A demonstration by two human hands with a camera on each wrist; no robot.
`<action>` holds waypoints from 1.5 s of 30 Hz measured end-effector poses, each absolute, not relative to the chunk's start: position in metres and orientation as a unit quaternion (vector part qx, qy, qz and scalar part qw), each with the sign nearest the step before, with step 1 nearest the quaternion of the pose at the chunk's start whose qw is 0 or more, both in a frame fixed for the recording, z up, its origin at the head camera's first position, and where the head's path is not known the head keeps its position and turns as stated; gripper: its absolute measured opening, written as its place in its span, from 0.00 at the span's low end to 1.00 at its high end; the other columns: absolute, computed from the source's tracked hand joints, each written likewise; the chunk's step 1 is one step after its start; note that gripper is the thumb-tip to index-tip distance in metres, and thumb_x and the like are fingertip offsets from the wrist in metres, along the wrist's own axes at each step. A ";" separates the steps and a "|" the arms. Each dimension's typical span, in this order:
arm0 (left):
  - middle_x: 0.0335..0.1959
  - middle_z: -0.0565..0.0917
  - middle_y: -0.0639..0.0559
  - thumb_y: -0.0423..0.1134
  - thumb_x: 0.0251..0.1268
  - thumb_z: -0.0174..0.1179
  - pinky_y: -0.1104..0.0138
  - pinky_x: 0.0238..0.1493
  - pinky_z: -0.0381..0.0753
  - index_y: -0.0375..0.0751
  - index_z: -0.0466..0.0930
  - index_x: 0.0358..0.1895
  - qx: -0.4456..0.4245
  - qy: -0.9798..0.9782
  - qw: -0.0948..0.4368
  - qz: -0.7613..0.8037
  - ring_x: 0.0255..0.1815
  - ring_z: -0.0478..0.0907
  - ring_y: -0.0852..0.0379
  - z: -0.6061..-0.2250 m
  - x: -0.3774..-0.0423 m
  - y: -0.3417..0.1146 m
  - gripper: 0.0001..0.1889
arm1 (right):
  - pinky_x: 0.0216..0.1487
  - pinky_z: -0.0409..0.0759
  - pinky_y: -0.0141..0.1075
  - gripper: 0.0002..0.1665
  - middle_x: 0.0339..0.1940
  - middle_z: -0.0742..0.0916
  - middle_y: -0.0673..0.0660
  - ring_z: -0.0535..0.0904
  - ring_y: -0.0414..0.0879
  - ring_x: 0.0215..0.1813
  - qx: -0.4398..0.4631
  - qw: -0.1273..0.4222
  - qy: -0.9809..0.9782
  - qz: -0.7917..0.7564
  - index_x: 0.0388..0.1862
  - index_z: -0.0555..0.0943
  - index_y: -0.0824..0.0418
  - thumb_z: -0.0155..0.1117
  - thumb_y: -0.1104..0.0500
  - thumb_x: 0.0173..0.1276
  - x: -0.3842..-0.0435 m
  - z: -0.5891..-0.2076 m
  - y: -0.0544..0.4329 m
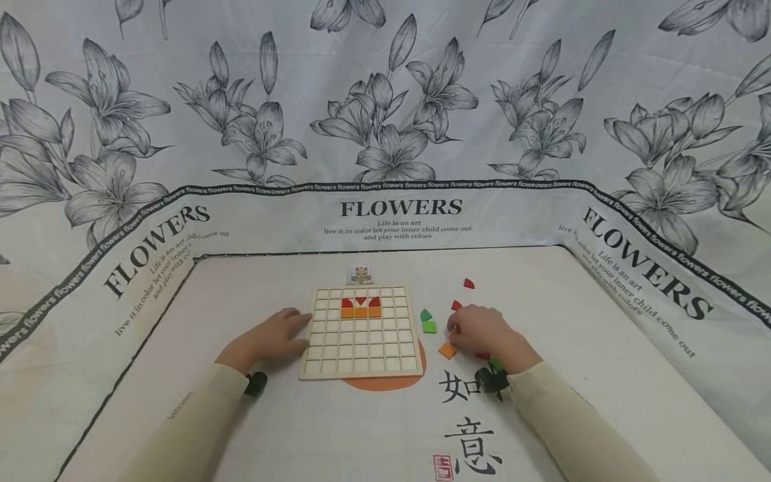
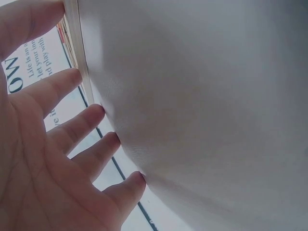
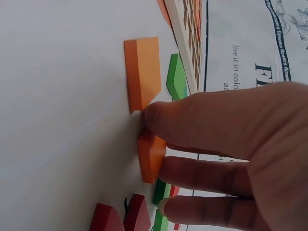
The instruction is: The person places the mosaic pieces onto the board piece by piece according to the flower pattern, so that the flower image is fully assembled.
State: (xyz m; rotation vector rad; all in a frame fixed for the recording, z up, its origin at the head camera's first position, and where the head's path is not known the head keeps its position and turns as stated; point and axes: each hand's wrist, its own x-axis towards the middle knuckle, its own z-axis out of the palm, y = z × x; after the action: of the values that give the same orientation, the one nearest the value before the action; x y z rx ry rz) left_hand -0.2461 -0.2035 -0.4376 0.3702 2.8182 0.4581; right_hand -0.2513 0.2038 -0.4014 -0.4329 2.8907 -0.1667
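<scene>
Wooden grid board (image 1: 361,347): flat on the white tablecloth (image 1: 271,428), left of a loose green square (image 1: 429,327)
In its cells: red triangle (image 1: 361,300) between two red quarter-circles (image 1: 347,304), three orange squares (image 1: 361,312) nearer
Left hand (image 1: 268,339): fingers spread, touching the board's left edge
Right hand (image 1: 484,335): thumb and forefinger pinching an orange tile (image 3: 153,158)
Picture card (image 1: 360,274): at the board's far edge

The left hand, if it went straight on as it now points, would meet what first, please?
The left hand would probably meet the wooden grid board at its left edge; contact looks close or made, though depth is unclear.
</scene>
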 end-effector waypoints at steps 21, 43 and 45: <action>0.74 0.61 0.37 0.53 0.66 0.55 0.44 0.70 0.64 0.45 0.60 0.74 0.134 0.971 0.127 0.155 0.73 0.59 0.38 -0.436 -0.245 -0.203 0.35 | 0.37 0.74 0.34 0.19 0.37 0.80 0.50 0.72 0.44 0.34 -0.189 0.056 0.978 -0.073 0.48 0.85 0.59 0.71 0.58 0.57 -0.247 -0.397 0.196; 0.75 0.59 0.38 0.54 0.67 0.54 0.44 0.71 0.63 0.47 0.60 0.75 0.131 0.971 0.128 0.153 0.74 0.58 0.38 -0.440 -0.246 -0.205 0.35 | 0.44 0.78 0.35 0.23 0.45 0.83 0.53 0.74 0.44 0.41 -0.275 0.043 0.951 -0.134 0.55 0.82 0.60 0.68 0.60 0.58 -0.264 -0.395 0.115; 0.75 0.59 0.38 0.54 0.67 0.54 0.44 0.71 0.63 0.47 0.60 0.75 0.131 0.971 0.128 0.155 0.75 0.58 0.38 -0.440 -0.246 -0.205 0.35 | 0.44 0.79 0.35 0.22 0.45 0.83 0.54 0.74 0.44 0.40 -0.280 0.038 0.950 -0.136 0.54 0.82 0.60 0.68 0.59 0.59 -0.266 -0.397 0.106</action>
State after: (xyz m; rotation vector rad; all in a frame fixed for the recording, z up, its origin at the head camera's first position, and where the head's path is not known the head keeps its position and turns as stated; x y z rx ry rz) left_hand -0.2465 -0.2047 -0.4397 0.3802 2.8236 0.4504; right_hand -0.2660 0.1064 -0.3965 -0.8594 2.9131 -0.4174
